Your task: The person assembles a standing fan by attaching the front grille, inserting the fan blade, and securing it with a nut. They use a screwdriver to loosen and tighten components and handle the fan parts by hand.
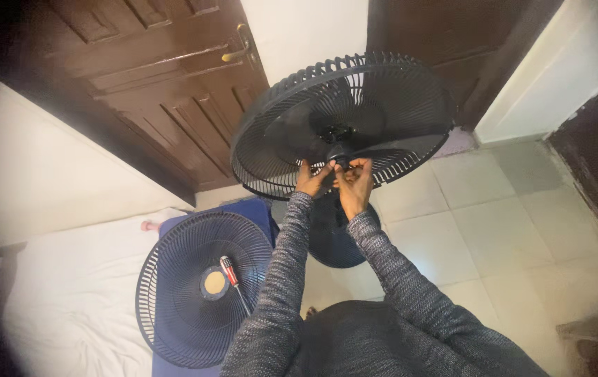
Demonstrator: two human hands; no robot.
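A black standing fan head with its rear grille (344,119) tilts up in front of me, the front guard off. My left hand (311,180) and my right hand (355,183) meet at the bottom rim of that grille, fingers pinched together on a small part there; what they grip is too small to make out. Both arms wear grey knitted sleeves. The round fan base (337,237) shows on the floor below my hands. The detached front grille (198,283) lies flat at lower left, with a red-handled screwdriver (231,274) resting on it.
The loose grille rests on a blue surface (253,209) beside a white sheet (69,293). A dark wooden door (159,77) with a brass handle (237,49) stands behind the fan. Pale floor tiles (494,230) spread to the right, and a dark wall edge (595,167) is at far right.
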